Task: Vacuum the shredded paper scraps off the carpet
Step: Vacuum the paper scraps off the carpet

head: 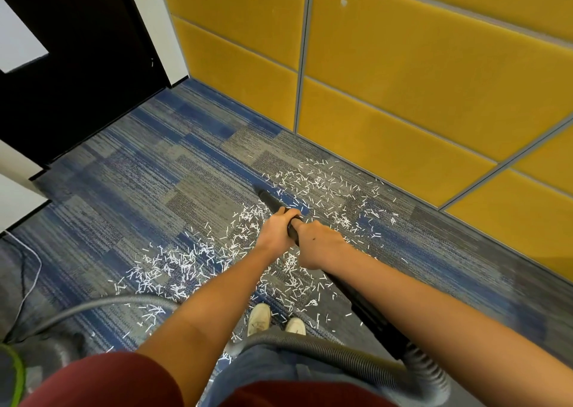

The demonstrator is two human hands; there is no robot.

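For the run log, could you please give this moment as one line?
left hand: grips wand | right hand: grips wand | paper scraps: many on carpet

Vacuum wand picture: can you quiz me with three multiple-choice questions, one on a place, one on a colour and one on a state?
1. Where do most paper scraps lie?
A. on a desk
B. on the carpet around the wand
C. in a bin

2. What colour are the wall panels?
A. yellow
B. green
C. white

3. How is the wand held?
A. by one hand only
B. by no hand, lying loose
C. by both hands

Answers:
1 B: white scraps litter the carpet on both sides of the wand.
2 A: the padded panels are mustard yellow.
3 C: the left hand and the right hand both curl round the black tube.
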